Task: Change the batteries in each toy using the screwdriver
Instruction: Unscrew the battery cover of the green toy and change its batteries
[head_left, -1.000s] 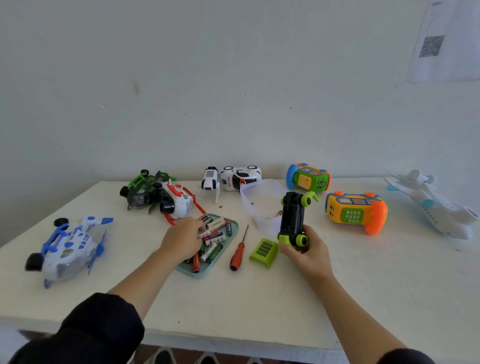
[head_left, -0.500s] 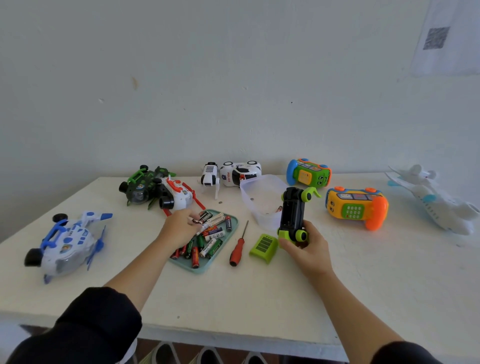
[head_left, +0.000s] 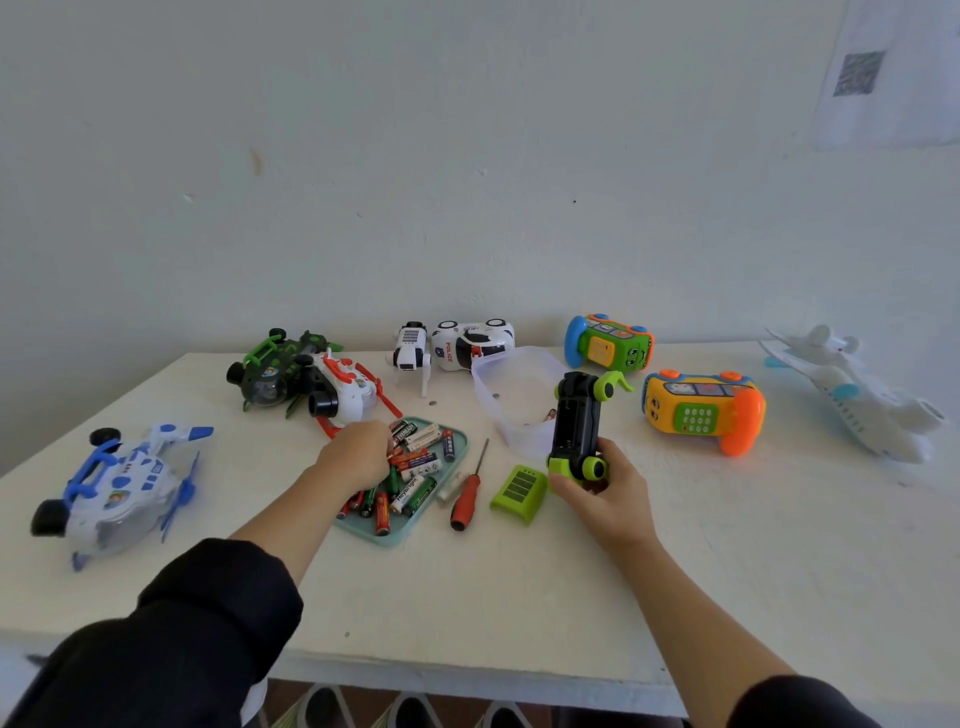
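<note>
On a matte white table (head_left: 519, 597) against a pale wall, toys sit in a loose arc. Right hand (head_left: 605, 499) grips a black-and-lime toy car (head_left: 576, 423) by its near end, fingers curled round the lime wheels; car held upright and just off the table, its dark underside with an open rectangular battery bay turned toward the camera. Lime battery cover (head_left: 519, 491), ribbed and slightly curved, lies flat on the table just left of that hand.

Left hand (head_left: 358, 454) reaches over the near-left part of a teal tray (head_left: 400, 535) with rounded corners, fingers curled down among the batteries (head_left: 415, 467); whether it pinches one, cannot tell. Batteries are cylinders with glossy wraps in red, green, black and white, heaped unevenly.

Screwdriver (head_left: 467, 493), red handle and thin metal shaft, lies between tray and cover, tip pointing away.

Clear plastic tub (head_left: 498, 384), thin-walled, stands behind the car with small bits inside.

Back row: green-black helicopter (head_left: 270, 371), white-red helicopter (head_left: 345, 395), white robot dog (head_left: 410, 351), white police car (head_left: 475, 340) on its side, green toy phone (head_left: 608, 345), orange toy phone (head_left: 701, 410). Blue-white helicopter (head_left: 114, 488) far left; white plane (head_left: 857, 400) far right. All moulded glossy plastic.
</note>
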